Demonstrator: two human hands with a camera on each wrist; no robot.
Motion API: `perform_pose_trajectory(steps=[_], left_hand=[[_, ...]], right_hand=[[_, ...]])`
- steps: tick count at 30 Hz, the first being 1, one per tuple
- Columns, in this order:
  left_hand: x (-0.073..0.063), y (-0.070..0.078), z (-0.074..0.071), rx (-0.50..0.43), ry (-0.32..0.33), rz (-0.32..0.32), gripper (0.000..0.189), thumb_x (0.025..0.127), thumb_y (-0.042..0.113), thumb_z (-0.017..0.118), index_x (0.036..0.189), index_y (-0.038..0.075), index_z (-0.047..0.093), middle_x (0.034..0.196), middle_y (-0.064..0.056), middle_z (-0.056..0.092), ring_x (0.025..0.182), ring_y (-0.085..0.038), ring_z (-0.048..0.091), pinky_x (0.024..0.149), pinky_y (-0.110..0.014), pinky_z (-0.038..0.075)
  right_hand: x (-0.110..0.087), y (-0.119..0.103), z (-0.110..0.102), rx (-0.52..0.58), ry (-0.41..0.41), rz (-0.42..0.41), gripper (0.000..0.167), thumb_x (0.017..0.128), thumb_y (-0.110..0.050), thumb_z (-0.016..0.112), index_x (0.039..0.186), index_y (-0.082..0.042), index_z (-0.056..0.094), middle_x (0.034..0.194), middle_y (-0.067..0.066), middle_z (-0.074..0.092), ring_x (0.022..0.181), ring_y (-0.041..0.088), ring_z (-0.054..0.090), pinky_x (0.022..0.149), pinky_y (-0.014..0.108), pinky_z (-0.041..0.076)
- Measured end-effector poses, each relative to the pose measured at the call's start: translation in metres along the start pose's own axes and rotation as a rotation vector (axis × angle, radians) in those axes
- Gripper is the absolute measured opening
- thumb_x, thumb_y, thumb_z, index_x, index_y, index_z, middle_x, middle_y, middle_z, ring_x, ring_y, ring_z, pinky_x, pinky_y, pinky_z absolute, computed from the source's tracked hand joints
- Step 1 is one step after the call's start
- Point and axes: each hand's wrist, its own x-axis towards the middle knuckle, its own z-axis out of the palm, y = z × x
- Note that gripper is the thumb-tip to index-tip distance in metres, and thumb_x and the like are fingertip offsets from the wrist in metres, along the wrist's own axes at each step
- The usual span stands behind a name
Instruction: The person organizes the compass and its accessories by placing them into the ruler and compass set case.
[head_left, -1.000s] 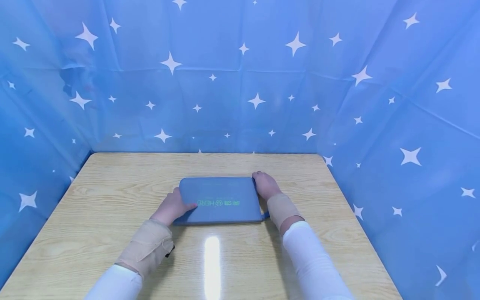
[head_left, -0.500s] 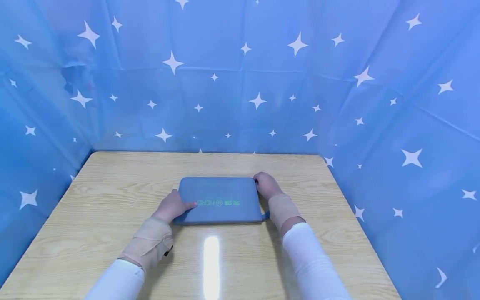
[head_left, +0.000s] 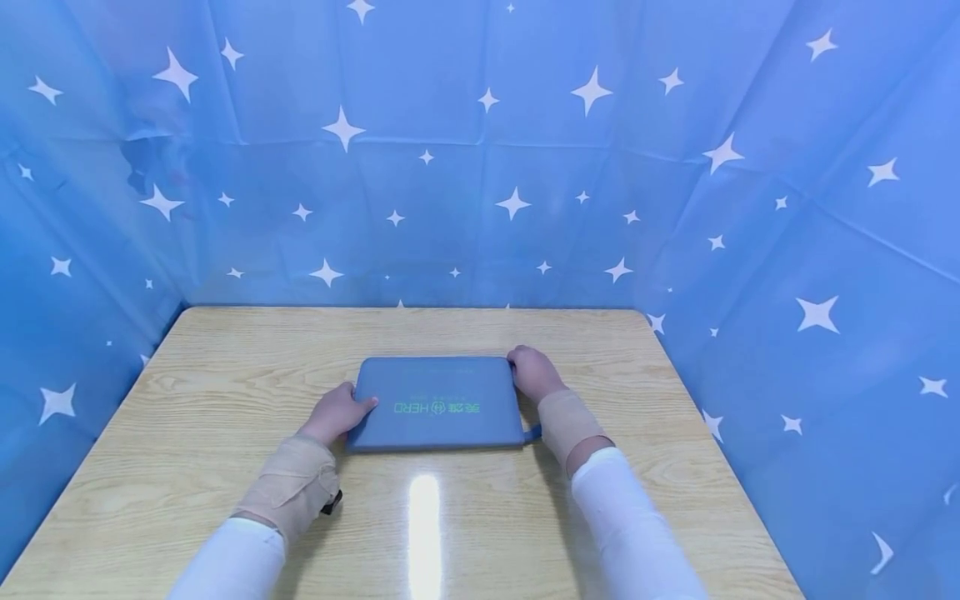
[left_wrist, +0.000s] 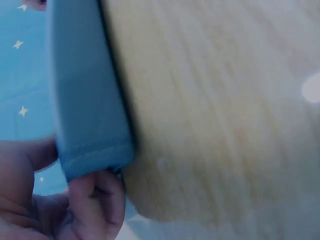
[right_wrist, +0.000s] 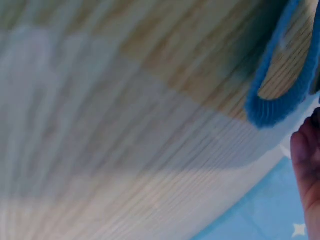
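A flat blue zip document bag (head_left: 438, 429) with green lettering, upside down from here, lies on the wooden table. My left hand (head_left: 335, 414) grips its left end, thumb on the top face near the edge. In the left wrist view the curled fingers (left_wrist: 95, 205) are tucked against the end of the bag (left_wrist: 90, 100). At the far right corner my right hand (head_left: 534, 373) pinches the bag's edge, fingertips on a small dark part there. A blue wrist strap (right_wrist: 272, 112) loops out of the bag's right side, below the right hand.
The light wooden table (head_left: 247, 350) has rounded far corners. A blue curtain (head_left: 450, 183) with white stars stands behind it and along both sides. Lamp glare (head_left: 424, 533) shines on the tabletop in front of the bag.
My left hand has shifted slightly left, its thumb drawing back from the lettering toward the bag's left edge. The right hand stays at the far right corner; the bag has barely moved.
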Motion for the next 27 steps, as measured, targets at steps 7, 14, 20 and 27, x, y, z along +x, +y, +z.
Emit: perform_pose_trajectory(steps=[7,14,20,27], left_hand=[[0.006,0.002,0.002,0.084,0.039,-0.023,0.055,0.096,0.038,0.05,0.123,-0.01,0.048,0.101,-0.022,0.06,0.081,-0.026,0.055,0.069,-0.037,0.048],[0.003,0.004,0.001,0.097,0.032,-0.038,0.055,0.096,0.038,0.05,0.122,-0.01,0.049,0.102,-0.022,0.06,0.082,-0.026,0.055,0.07,-0.038,0.047],[0.0,0.003,-0.001,0.079,0.042,-0.028,0.051,0.095,0.039,0.05,0.114,-0.008,0.052,0.089,-0.016,0.058,0.076,-0.024,0.053,0.063,-0.033,0.044],[-0.01,0.006,0.003,0.047,0.103,-0.034,0.048,0.094,0.036,0.052,0.112,-0.008,0.053,0.09,-0.018,0.06,0.075,-0.024,0.055,0.061,-0.032,0.043]], right_hand=[[-0.012,0.0,-0.003,0.032,0.024,0.003,0.017,0.09,-0.003,0.055,0.085,-0.004,0.071,0.091,0.01,0.069,0.087,0.024,0.065,0.078,0.037,0.053],[-0.014,0.005,-0.002,0.151,-0.021,0.047,0.019,0.091,-0.003,0.055,0.082,-0.007,0.07,0.088,0.007,0.068,0.081,0.02,0.062,0.075,0.036,0.052],[-0.016,0.006,-0.01,0.295,-0.091,0.093,0.018,0.092,-0.005,0.056,0.1,-0.002,0.071,0.101,0.012,0.069,0.092,0.024,0.063,0.081,0.039,0.052],[-0.034,0.0,-0.026,0.389,-0.273,0.262,0.026,0.096,-0.021,0.052,0.1,0.001,0.066,0.08,0.012,0.067,0.068,0.02,0.06,0.063,0.03,0.048]])
